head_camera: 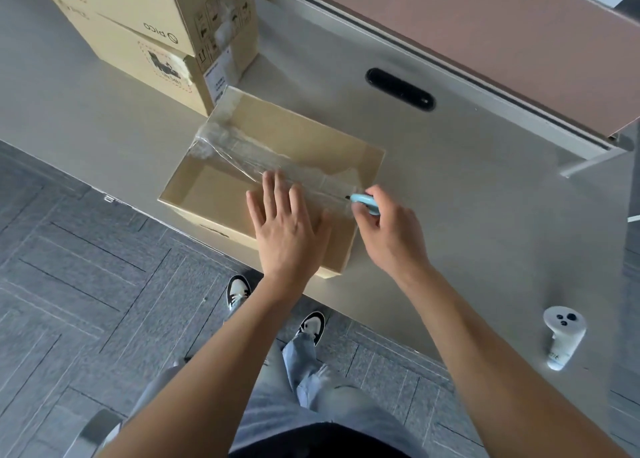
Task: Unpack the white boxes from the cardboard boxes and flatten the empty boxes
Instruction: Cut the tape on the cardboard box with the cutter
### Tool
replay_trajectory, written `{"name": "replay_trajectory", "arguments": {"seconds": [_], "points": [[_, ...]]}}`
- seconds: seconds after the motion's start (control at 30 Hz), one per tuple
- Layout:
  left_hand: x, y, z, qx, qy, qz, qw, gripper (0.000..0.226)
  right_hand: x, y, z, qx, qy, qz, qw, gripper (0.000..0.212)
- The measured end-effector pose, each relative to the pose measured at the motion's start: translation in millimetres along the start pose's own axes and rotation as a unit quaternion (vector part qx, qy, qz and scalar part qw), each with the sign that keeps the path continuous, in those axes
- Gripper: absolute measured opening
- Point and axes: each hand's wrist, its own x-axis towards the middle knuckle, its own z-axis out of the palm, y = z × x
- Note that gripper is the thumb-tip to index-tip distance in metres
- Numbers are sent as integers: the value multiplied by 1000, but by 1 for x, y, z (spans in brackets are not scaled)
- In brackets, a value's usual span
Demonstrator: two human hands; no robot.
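Head view — hands (287, 231) cutting taped cardboard box (311, 139).

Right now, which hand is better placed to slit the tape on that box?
Right. The right hand grips the blue cutter, its tip at the tape strip. The left hand lies flat, steadying the cardboard box.

matt brown cardboard on the open box (277, 135), its seam under glossy, wrinkled clear tape (242, 153). smooth matt grey on the desk (467, 198). smooth pale-blue plastic on the cutter (363, 201). glossy white plastic on the controller (562, 336) near the right edge.
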Motion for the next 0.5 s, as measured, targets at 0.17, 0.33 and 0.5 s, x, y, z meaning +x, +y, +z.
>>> {"name": "replay_trajectory", "arguments": {"seconds": [0.17, 0.33, 0.5], "points": [[-1, -3, 2, -6, 20, 7, 1000, 62, 5, -4, -3, -127, -17, -84, 988, 18], [-2, -5, 5, -13, 35, 11, 999, 59, 5, -2, -3, -183, -11, -123, 975, 20], [-3, -6, 7, -12, 39, 15, 999, 61, 8, -4, -1, -202, -16, -123, 972, 16]]}}
